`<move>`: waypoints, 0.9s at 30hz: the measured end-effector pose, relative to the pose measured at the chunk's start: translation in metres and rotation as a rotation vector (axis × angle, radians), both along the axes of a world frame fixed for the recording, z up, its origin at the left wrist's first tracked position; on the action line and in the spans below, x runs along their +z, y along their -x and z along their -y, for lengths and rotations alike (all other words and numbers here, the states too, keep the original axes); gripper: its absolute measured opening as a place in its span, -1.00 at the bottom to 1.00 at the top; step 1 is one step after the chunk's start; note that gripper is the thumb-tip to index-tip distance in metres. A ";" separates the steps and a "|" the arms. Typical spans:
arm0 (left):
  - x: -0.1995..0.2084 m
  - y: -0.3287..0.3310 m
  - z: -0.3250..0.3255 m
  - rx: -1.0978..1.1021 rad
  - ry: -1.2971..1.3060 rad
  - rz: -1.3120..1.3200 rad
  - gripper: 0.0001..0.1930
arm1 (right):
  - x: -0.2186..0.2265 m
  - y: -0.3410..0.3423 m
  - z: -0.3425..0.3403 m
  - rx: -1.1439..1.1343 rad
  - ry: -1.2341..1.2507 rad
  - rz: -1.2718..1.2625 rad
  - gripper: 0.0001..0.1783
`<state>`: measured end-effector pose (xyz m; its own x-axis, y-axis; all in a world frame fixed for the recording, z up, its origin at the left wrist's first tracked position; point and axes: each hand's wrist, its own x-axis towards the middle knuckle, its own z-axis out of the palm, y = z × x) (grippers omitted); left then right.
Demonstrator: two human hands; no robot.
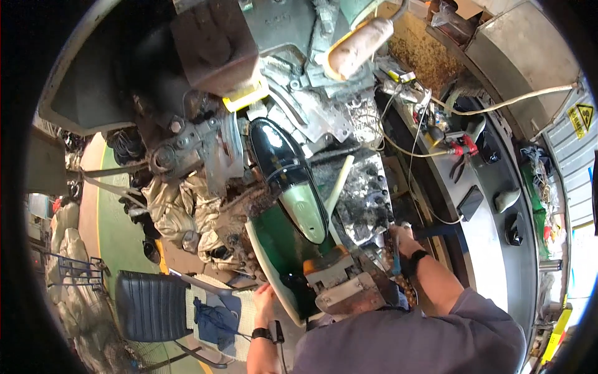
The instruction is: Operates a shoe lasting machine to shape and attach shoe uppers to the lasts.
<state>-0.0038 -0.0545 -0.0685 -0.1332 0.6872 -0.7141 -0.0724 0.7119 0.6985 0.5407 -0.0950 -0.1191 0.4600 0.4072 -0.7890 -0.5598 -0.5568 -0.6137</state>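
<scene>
My left hand [265, 303] is at the pale outer rim of a dark green trough [278, 240], its fingers bent against that rim. Further right, my right hand [405, 239] is closed beside the grimy machine; what its fingers hold is hidden. A long, rounded, glossy piece, black at the far end and pale green at the near end [300, 198], reaches over the trough and touches neither hand. Close to my body sits a worn metal machine head [344, 283] with an orange part. A pale stick [339, 182] leans beside the glossy piece.
A lit work lamp [360, 48] hangs over the machine. To the right, a long bench [476, 234] bears a red-handled tool [462, 147], a dark flat device [471, 202] and cables. A black chair [149, 305] and crumpled tan sacks [180, 212] stand at the left.
</scene>
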 end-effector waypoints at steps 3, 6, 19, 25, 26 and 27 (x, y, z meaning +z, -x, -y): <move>0.015 0.017 0.010 -0.164 -0.409 -0.797 -0.72 | 0.027 -0.009 -0.010 0.073 -0.013 0.070 -0.63; 0.094 -0.044 -0.022 -0.180 -0.903 -1.038 -0.72 | 0.063 -0.031 -0.019 0.080 -0.032 0.071 -0.53; 0.101 -0.101 -0.033 -1.400 -0.806 -0.972 -0.69 | 0.126 0.000 -0.009 0.023 -0.242 -0.028 -0.41; 0.156 -0.105 0.023 -0.774 -0.572 -0.525 -0.48 | 0.183 0.015 0.018 0.083 -0.454 0.063 -0.59; 0.177 -0.099 0.027 -0.796 -0.638 -0.559 -0.49 | 0.203 0.018 0.027 0.103 -0.432 0.144 -0.70; 0.199 -0.084 0.024 -0.751 -0.725 -0.562 -0.51 | 0.222 0.024 0.039 0.108 -0.482 0.217 -0.69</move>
<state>0.0804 -0.0787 0.1303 0.3055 0.9474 -0.0958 0.6407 -0.1300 0.7567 0.5169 -0.1345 0.1029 0.5267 0.7538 -0.3929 -0.3468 -0.2314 -0.9089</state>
